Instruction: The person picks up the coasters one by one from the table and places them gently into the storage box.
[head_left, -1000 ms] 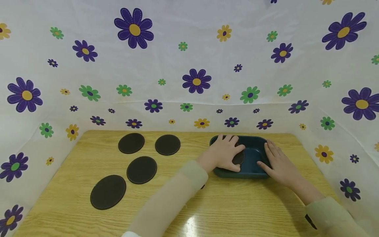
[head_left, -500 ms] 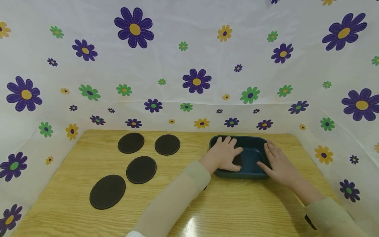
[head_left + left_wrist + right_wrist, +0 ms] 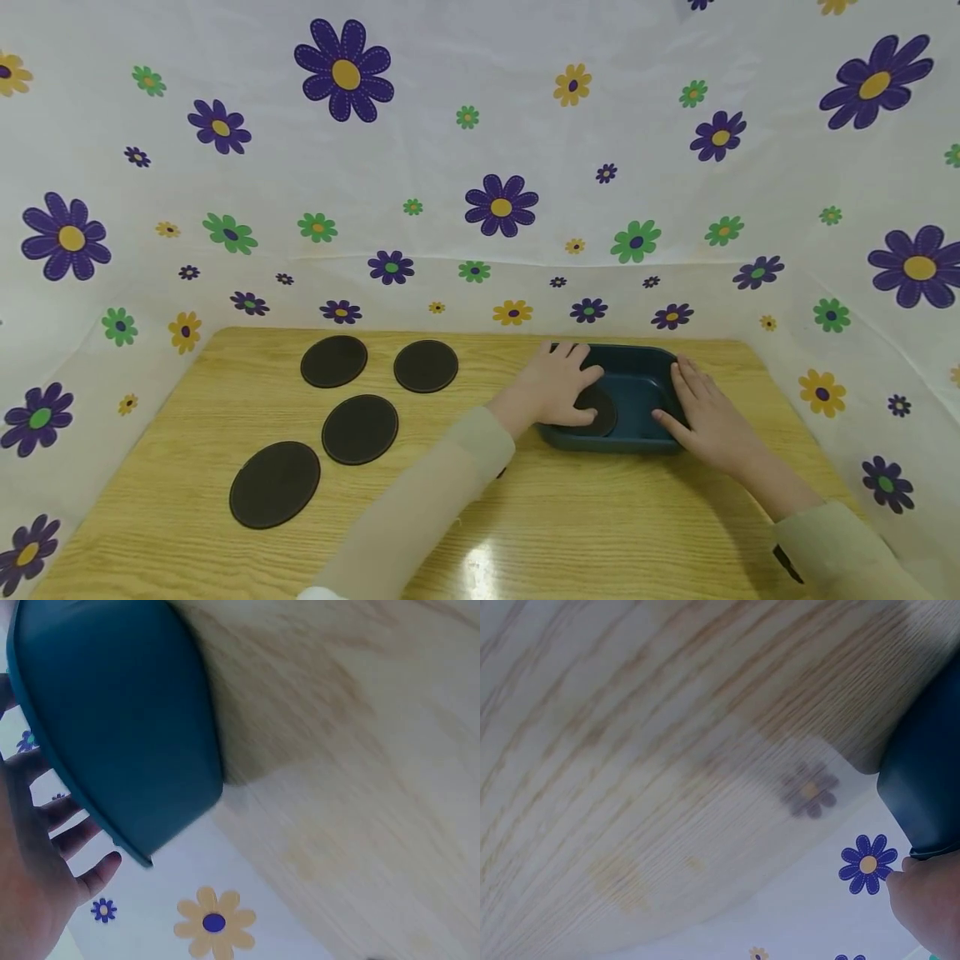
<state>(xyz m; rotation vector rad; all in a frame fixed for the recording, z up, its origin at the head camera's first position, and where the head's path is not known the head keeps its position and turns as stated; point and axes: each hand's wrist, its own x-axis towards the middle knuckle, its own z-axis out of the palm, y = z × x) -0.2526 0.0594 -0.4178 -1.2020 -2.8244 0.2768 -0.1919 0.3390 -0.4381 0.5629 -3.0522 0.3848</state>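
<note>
A dark teal rectangular box (image 3: 637, 445) sits on the right part of the table. Inside, at its left end, lies a round black coaster (image 3: 603, 412), partly covered by my left hand (image 3: 557, 385). The fingers of that hand are spread over the box's left end, and the thumb is above the coaster. In the left wrist view, my left hand (image 3: 30, 855) shows beside the box's rim. My right hand (image 3: 708, 421) rests on the right rim with straight fingers. Only a small part of the right hand (image 3: 930, 900) shows in the right wrist view.
On the wooden table (image 3: 600, 533), several black coasters lie flat to the left, including one at the back (image 3: 425, 366) and a larger-looking front coaster (image 3: 274, 484). A white flowered cloth (image 3: 420, 158) hangs behind the table and along both sides.
My left hand first reaches deeper over the box and coaster, then draws back left, uncovering more of the coaster. The box and my right hand stay in place.
</note>
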